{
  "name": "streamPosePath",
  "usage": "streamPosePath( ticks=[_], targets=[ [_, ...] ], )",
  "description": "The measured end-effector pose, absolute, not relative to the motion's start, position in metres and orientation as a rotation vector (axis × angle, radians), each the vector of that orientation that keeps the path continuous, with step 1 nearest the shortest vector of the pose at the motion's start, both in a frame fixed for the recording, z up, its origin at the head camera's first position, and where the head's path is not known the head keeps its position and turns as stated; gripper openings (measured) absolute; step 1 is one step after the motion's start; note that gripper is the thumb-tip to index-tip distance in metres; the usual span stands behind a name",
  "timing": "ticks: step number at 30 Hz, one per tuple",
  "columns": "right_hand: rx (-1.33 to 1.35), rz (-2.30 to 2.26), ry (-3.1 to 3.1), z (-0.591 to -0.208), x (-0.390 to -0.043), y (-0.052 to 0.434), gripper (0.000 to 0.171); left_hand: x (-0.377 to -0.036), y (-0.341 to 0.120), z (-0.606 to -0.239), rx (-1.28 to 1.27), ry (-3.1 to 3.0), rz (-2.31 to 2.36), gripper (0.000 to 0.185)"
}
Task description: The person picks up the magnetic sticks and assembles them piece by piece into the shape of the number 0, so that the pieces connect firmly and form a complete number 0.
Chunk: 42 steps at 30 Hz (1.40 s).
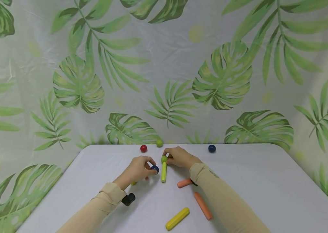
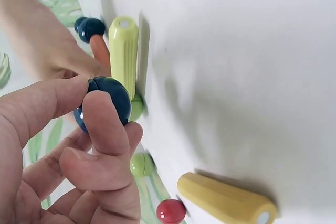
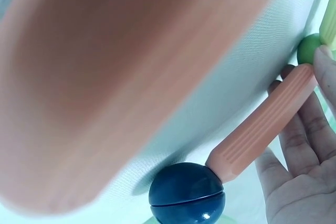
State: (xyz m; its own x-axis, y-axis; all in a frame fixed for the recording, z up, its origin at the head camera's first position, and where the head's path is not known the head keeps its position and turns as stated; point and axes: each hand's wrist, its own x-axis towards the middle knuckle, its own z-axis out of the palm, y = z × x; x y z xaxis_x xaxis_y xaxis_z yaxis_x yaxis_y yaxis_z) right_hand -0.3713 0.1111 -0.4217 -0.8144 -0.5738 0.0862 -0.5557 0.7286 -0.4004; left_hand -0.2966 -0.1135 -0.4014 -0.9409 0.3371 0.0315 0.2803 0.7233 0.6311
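Observation:
My left hand pinches a dark blue ball between thumb and fingers; the left wrist view shows this ball close up, with a groove round it. My right hand holds a green ball between thumb and fingers at the far end of a light green ridged stick. That stick lies on the white table, its near end pointing toward me. Just right of it, an orange stick runs under the right forearm, its end against another blue ball.
Along the back edge are a red ball, a green ball and a blue ball. Nearer lie an orange stick and a yellow stick. Another yellow stick is mostly hidden by the left hand in the head view.

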Motion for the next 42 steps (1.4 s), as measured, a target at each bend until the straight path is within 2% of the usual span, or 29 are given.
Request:
streamPosePath(
  ticks=[6,21,42],
  targets=[
    [-1.033,-0.660,2.887,-0.421,-0.368,0.114,0.019,-0.286,-0.113,-0.407,0.562,2.799,1.021,0.021],
    [-0.929,-0.652,2.885,-0.424,-0.371,0.112,0.020,-0.265,-0.108,-0.419,0.608,2.723,1.031,0.021],
    [-0.945,-0.666,2.880,-0.420,-0.369,0.112,0.020,-0.256,-0.102,-0.424,0.587,2.703,1.085,0.027]
  ],
)
